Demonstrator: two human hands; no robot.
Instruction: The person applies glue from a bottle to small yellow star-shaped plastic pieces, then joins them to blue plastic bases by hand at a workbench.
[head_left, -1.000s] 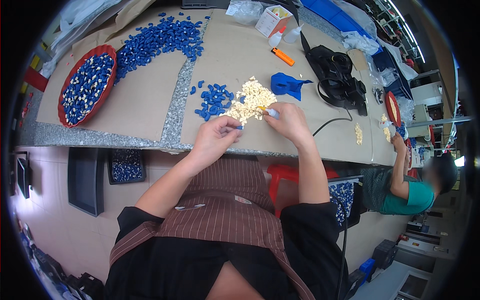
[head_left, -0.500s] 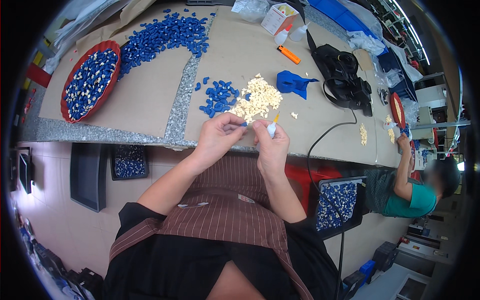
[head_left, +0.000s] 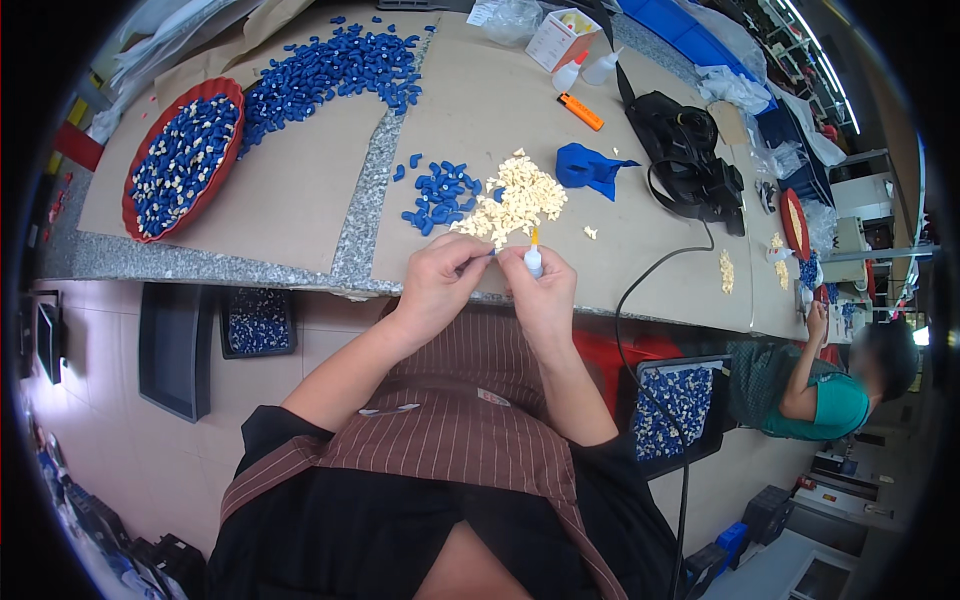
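Just in front of the pale pile, my two hands meet fingertip to fingertip. My left hand (head_left: 440,280) pinches a small blue piece (head_left: 491,252), mostly covered by the fingers. In my right hand (head_left: 545,295) is a small white dropper bottle (head_left: 534,263) with a yellow tip pointing up and away from me. The right thumb and forefinger also press close to the blue piece. Beyond the hands lie a pile of small cream-coloured pieces (head_left: 525,198) and, to its left, a smaller group of curved blue pieces (head_left: 438,195).
A red fluted bowl (head_left: 236,110) with blue and cream pieces stands left, beside a large blue heap (head_left: 340,65). Farther right are a blue cloth-like scrap (head_left: 588,168), an orange lighter (head_left: 580,111), white bottles (head_left: 601,67) and a black strapped device (head_left: 690,150). A co-worker (head_left: 840,400) sits right.
The dropper bottle has swung from leaning right to nearly upright. Both hands have shifted slightly and drawn closer round the blue piece. The co-worker's hand has lowered toward their body.
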